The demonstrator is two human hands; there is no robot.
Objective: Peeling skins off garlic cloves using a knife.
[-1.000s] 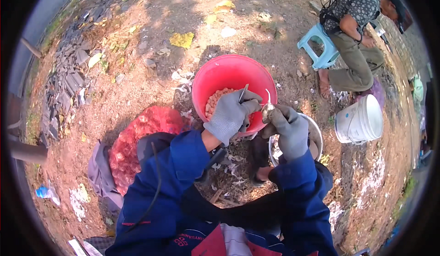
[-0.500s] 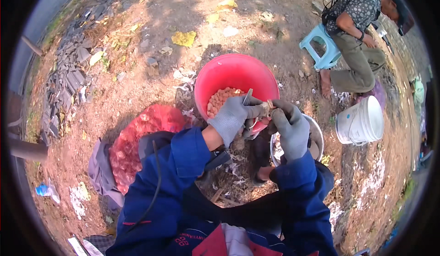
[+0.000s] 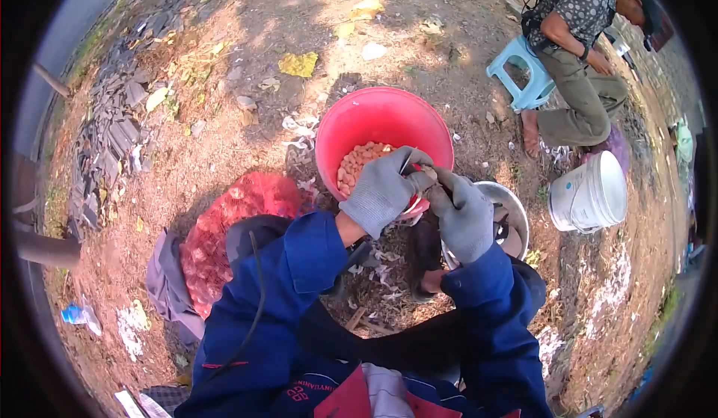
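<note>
Both my hands, in grey gloves, meet above the near right rim of a red bucket (image 3: 351, 115). My left hand (image 3: 381, 192) is closed; a small red part (image 3: 413, 167) shows at its fingers, seemingly of a small blade. A small tan piece (image 3: 429, 173) is pinched between the fingertips of both hands, its kind unclear. My right hand (image 3: 465, 220) is closed on it, above a metal basin (image 3: 516, 207). Tan rounded pieces (image 3: 357, 165) lie in the bucket. Fingers hide most of the blade and the piece.
A red mesh sack (image 3: 228, 227) lies left of my legs. To the right stands a white bucket (image 3: 587, 194). Beyond it, a person (image 3: 580, 51) bends over by a light blue stool (image 3: 521, 81). White papery scraps (image 3: 299, 126) litter the soil.
My left hand has turned, and the metal blade that stuck up from it no longer shows; a red part does. My right hand has shifted left and down, with the fingers drawn closer together.
</note>
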